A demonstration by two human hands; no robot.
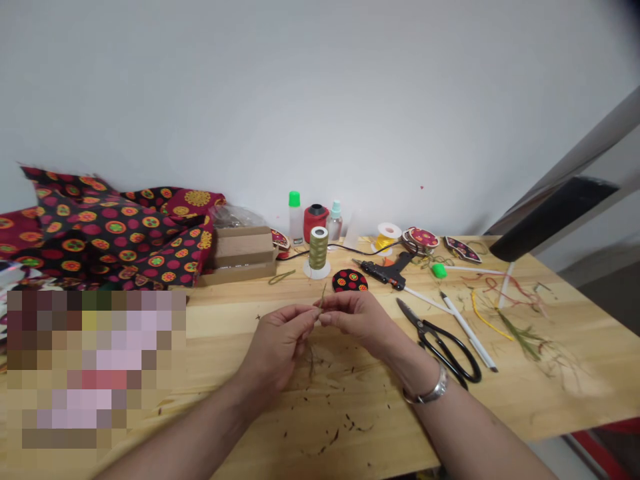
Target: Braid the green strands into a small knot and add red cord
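Note:
My left hand (280, 340) and my right hand (357, 319) meet over the wooden table (500, 393), fingertips pinched together on a thin olive-green thread (323, 297). A short end sticks up between the fingers and a strand hangs down below the left hand. A silver bracelet (431, 390) sits on my right wrist. An olive-green thread spool (318, 248) stands just beyond the hands, next to a round black patterned fabric disc (349, 281).
Black scissors (443, 343) and a white pen (467, 330) lie right of my hands. A black glue gun (390, 270), small bottles (295, 217), a red spool (315, 221) and yellow ribbon (387, 235) line the back. Patterned fabric (115, 233) piles at left beside wooden blocks (244, 257). Thread scraps (520, 330) lie at right.

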